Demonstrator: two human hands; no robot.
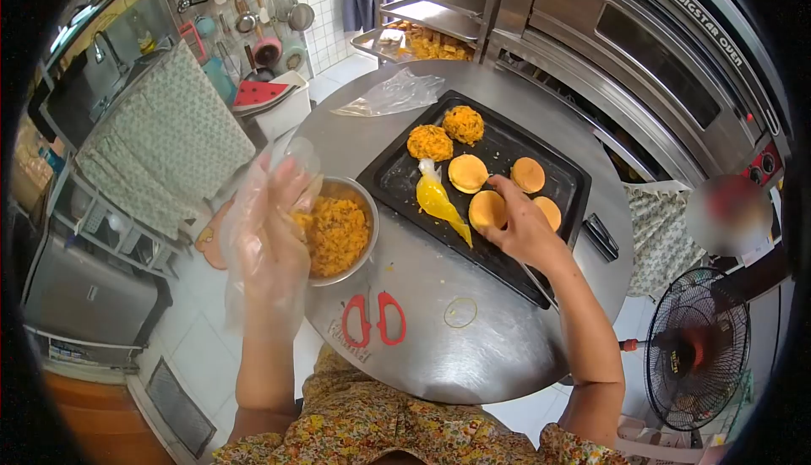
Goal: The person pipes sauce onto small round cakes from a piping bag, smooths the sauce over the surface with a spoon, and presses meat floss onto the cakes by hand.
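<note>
One plain round cake lies over the near half of the black baking tray, just right of the yellow piping bag. Right hand, bare: grip clamped on that cake, thumb at the near edge, fingers at the far edge. Three further plain cakes noted on the tray: one just beyond the fingers, a second to the right, a third partly behind the hand. Two cakes coated in orange shreds sit side by side at the far left corner.

Left hand, in a loose clear plastic glove, is raised at the left edge of a metal bowl of orange shredded filling. Blur and creased plastic obscure that grip; whether apart or together cannot be told.

Elsewhere on the round steel counter: red-handled scissors nearest the person, a rubber band to their right, a clear plastic bag at the far side. Beyond stands an oven.
</note>
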